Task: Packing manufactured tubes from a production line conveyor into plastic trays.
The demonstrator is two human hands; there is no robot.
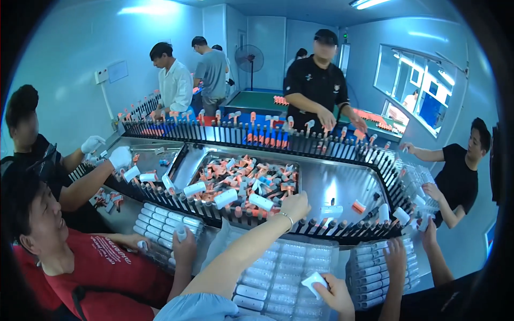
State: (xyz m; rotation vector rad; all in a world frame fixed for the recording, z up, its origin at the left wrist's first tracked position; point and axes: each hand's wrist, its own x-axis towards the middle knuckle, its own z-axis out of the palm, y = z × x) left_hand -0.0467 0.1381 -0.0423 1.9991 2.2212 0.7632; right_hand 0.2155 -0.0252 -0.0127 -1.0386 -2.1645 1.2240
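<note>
My left arm stretches across a clear plastic tray (292,265). At its end my left hand (295,206), below which a bracelet circles the wrist, is curled closed at the row of black pegs (332,227); whatever its fingers hold is hidden. Over the tray's near right part, my right hand (335,296) grips a white plastic tube-shaped piece (314,282) between thumb and fingers. White cylinders (250,297) lie in the tray's near left pockets. White sleeves (261,201) sit tilted on the pegs left of my left hand. Another whitish sleeve (331,211) is just to its right.
A metal bin (299,172) beyond the pegs holds a heap of orange, grey and black parts (241,179). Filled trays stand left (166,224) and right (383,270). Co-workers' hands (184,249) (396,257) work close on both sides. Pegs (214,131) ring the conveyor.
</note>
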